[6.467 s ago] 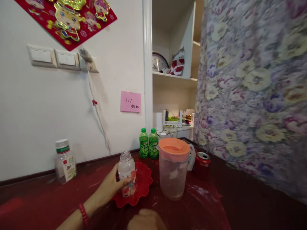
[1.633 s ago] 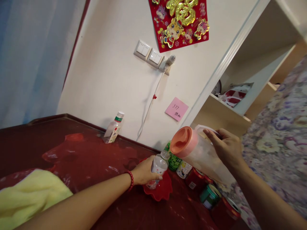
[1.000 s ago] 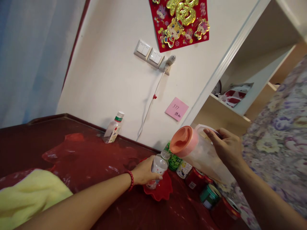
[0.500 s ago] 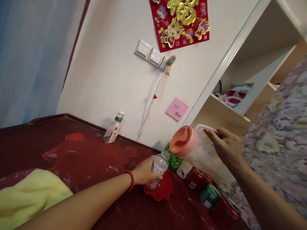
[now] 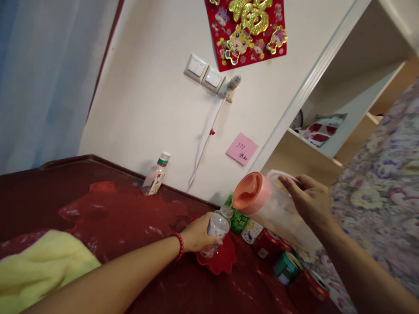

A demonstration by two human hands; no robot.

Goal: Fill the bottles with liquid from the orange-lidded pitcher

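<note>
My left hand [image 5: 199, 235], with a red bead bracelet at the wrist, is wrapped round a clear plastic bottle [image 5: 218, 224] with no cap on its mouth. The bottle stands over a red scalloped dish [image 5: 218, 263]. My right hand [image 5: 309, 198] grips the handle of a translucent pitcher [image 5: 278, 218] with an orange lid [image 5: 250, 192]. The pitcher is tipped to the left, its lid above and to the right of the bottle's mouth. I cannot make out any stream between them.
Several drink cans [image 5: 267, 244] line the table's right side by the pitcher. Another clear bottle [image 5: 155, 174] with a white cap stands against the wall. A yellow cloth [image 5: 49, 270] lies at the left on the dark red table [image 5: 157, 279]. Floral fabric [image 5: 373, 205] hangs at the right.
Almost nothing differs. Both hands, the bottle and the tilted pitcher hold the same places; the whole view has shifted very slightly.
</note>
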